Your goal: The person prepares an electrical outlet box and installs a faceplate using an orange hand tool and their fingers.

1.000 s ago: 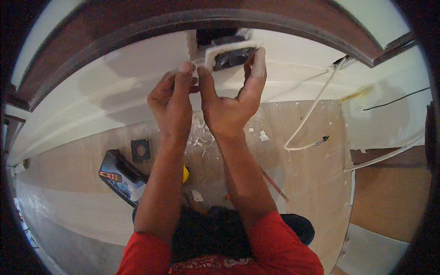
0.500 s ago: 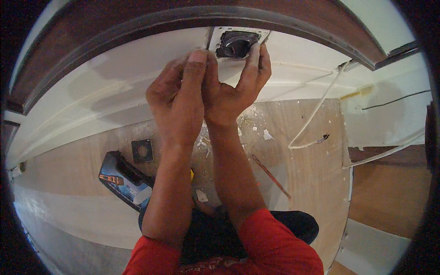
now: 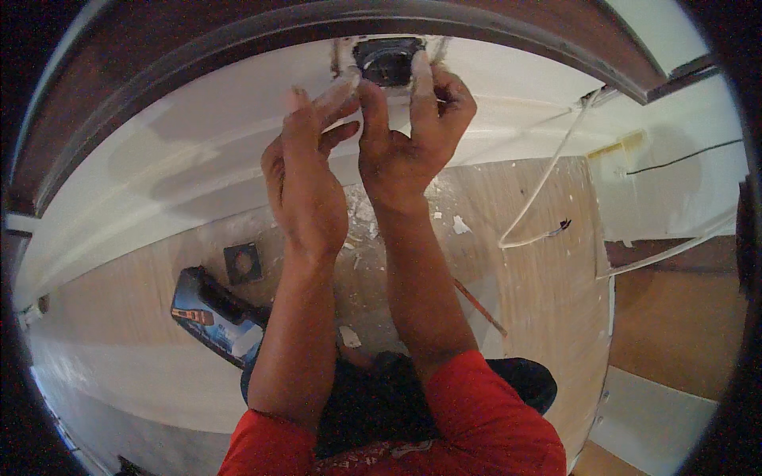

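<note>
A black square wall socket (image 3: 387,63) with a rounded recess sits at an opening in the white wall, under the dark wooden ledge. My right hand (image 3: 409,151) grips it by its lower part, thumb at the lower left and a dusty finger along the right side. My left hand (image 3: 309,166) is beside it, fingers apart, the whitened fingertips close to the socket's lower left corner. Nothing shows in the left palm. Chipped wall edges show around the socket; what lies behind it is hidden.
On the wooden floor (image 3: 548,317) lie a dark square plate with a round hole (image 3: 243,262), a black and blue tool case (image 3: 214,313), a reddish rod (image 3: 480,308) and white chips (image 3: 460,225). A white cable (image 3: 533,202) hangs at the right. The dark ledge (image 3: 317,24) overhangs my hands.
My left fingers have parted from their pinch and spread beside the socket. The socket and my right hand sit slightly further left in view; the pale frame around the socket shows less.
</note>
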Demonstrator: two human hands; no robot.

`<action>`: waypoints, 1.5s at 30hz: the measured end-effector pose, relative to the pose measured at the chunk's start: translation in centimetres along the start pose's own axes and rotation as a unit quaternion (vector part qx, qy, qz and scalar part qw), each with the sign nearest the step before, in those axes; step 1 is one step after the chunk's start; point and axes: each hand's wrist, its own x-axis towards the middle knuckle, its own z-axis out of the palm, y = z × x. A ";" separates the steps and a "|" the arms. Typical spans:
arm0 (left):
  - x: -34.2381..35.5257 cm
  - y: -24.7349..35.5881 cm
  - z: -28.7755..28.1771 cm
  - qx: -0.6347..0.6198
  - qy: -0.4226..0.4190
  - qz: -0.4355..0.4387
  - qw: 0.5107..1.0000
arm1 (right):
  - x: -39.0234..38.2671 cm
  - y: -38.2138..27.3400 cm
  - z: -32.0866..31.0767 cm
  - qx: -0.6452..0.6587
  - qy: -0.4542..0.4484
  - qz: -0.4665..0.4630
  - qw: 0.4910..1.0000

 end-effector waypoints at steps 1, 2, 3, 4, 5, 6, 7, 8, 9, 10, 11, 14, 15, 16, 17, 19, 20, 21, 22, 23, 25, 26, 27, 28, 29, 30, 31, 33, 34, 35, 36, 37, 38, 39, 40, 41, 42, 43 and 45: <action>-0.2 -0.2 0.1 0.009 0.006 0.006 1.000 | 0.1 0.0 0.1 0.001 0.006 -0.001 1.000; -0.4 -0.2 0.2 0.018 0.012 0.013 1.000 | 0.0 -0.1 0.1 0.016 0.013 0.029 0.999; -0.6 -0.3 0.2 0.027 0.018 0.020 0.999 | -0.1 -0.3 0.2 0.030 0.020 0.059 0.998; -0.7 -0.5 0.3 0.036 0.034 0.013 0.999 | 0.0 -0.5 0.2 0.044 0.028 0.088 0.995; -0.8 -0.9 0.3 0.045 0.050 0.006 0.998 | -0.1 -0.7 0.2 0.037 0.033 0.106 0.993; -0.9 -1.0 0.4 0.054 0.067 -0.001 0.996 | -0.3 -0.8 0.3 0.031 0.037 0.124 0.991; -1.0 -0.8 0.7 0.057 0.066 0.000 0.996 | -0.4 -0.9 0.4 0.026 0.043 0.143 0.989; -1.1 -0.3 1.0 0.060 0.065 0.002 0.996 | -0.5 -0.9 0.6 0.020 0.054 0.129 0.990; -1.1 -0.1 1.3 0.063 0.064 0.004 0.996 | -0.7 -0.8 0.8 0.027 0.056 0.132 0.989; -1.0 -0.1 1.2 0.051 0.062 -0.015 0.997 | -0.9 -0.9 1.1 0.036 0.057 0.135 0.988; -1.0 -0.2 1.0 0.038 0.061 -0.035 0.997 | -1.0 -0.9 1.3 0.045 0.059 0.139 0.988; -0.9 0.0 1.3 0.001 0.068 -0.038 0.997 | -1.1 -0.7 1.6 0.051 0.080 0.119 0.988; -1.0 0.1 1.6 -0.011 0.073 -0.030 0.997 | -1.0 -0.6 1.6 0.053 0.083 0.113 0.989; -1.1 0.1 1.7 -0.016 0.063 -0.040 0.997 | -1.0 -0.6 1.5 0.052 0.081 0.112 0.989; -1.3 0.1 1.7 -0.022 0.054 -0.050 0.997 | -1.0 -0.6 1.5 0.050 0.078 0.112 0.989; -1.4 -0.1 1.6 -0.039 0.044 -0.063 0.996 | -0.8 -0.7 1.3 0.038 0.073 0.112 0.990; -1.3 -0.3 1.5 -0.051 0.044 -0.066 0.996 | -0.6 -0.9 1.2 0.027 0.070 0.112 0.991; -1.3 -0.3 1.5 -0.064 0.043 -0.069 0.995 | -0.5 -1.0 1.1 0.017 0.066 0.112 0.991; -1.4 -0.2 1.6 -0.075 0.054 -0.070 0.993 | -0.5 -1.0 1.0 0.027 0.069 0.105 0.992; -1.5 0.0 1.8 -0.086 0.065 -0.070 0.992 | -0.5 -0.8 1.0 0.038 0.071 0.098 0.992; -1.6 0.0 1.9 -0.129 0.085 -0.083 0.985 | -0.6 -0.3 0.9 0.045 0.071 0.084 0.993; -1.7 -0.2 2.0 -0.160 0.094 -0.097 0.978 | -0.7 0.1 0.9 0.041 0.069 0.077 0.994; -1.7 -0.3 2.1 -0.191 0.102 -0.110 0.970 | -0.7 0.4 0.9 0.036 0.067 0.070 0.995; -1.8 -0.6 1.8 -0.196 0.099 -0.117 0.969 | -0.7 0.1 0.8 0.041 0.066 0.075 0.994; -2.0 -1.0 1.6 -0.201 0.095 -0.124 0.967 | -0.5 -0.1 0.8 0.046 0.064 0.080 0.994; -2.1 -1.3 1.3 -0.206 0.091 -0.132 0.965 | -0.5 -0.3 0.8 0.050 0.063 0.085 0.993; -2.2 -1.2 1.5 -0.218 0.099 -0.146 0.960 | -0.3 -0.2 0.8 0.057 0.064 0.089 0.992; -2.2 -0.8 2.0 -0.242 0.116 -0.174 0.947 | -0.3 0.0 0.7 0.071 0.066 0.097 0.991; -2.0 -0.9 1.8 -0.251 0.118 -0.175 0.945 | -0.1 -0.1 0.6 0.067 0.062 0.094 0.991; -2.0 -1.1 1.6 -0.259 0.119 -0.175 0.942 | 0.0 -0.2 0.6 0.063 0.058 0.091 0.992; -1.9 -1.1 1.5 -0.267 0.121 -0.176 0.940 | 0.1 -0.3 0.5 0.060 0.054 0.088 0.993; -1.9 -1.0 1.8 -0.271 0.133 -0.189 0.935 | 0.3 -0.3 0.4 0.055 0.051 0.095 0.993; -1.8 -0.8 2.1 -0.274 0.145 -0.202 0.929 | 0.5 -0.4 0.2 0.051 0.049 0.102 0.992; -1.7 -0.7 2.4 -0.277 0.156 -0.216 0.923 | 0.6 -0.4 0.0 0.046 0.046 0.108 0.992; -1.7 -0.9 2.2 -0.283 0.146 -0.214 0.924 | 0.7 -0.4 0.1 0.054 0.047 0.105 0.992; -1.5 -1.2 1.8 -0.288 0.136 -0.212 0.924 | 0.7 -0.3 0.1 0.061 0.048 0.101 0.992; -1.4 -1.2 1.6 -0.293 0.125 -0.211 0.924 | 0.8 -0.2 0.1 0.069 0.049 0.097 0.992; -1.4 -1.1 1.5 -0.293 0.115 -0.217 0.924 | 0.9 -0.2 0.1 0.066 0.042 0.099 0.992; -1.3 -0.8 1.4 -0.292 0.096 -0.229 0.924 | 1.0 -0.3 -0.1 0.061 0.029 0.103 0.992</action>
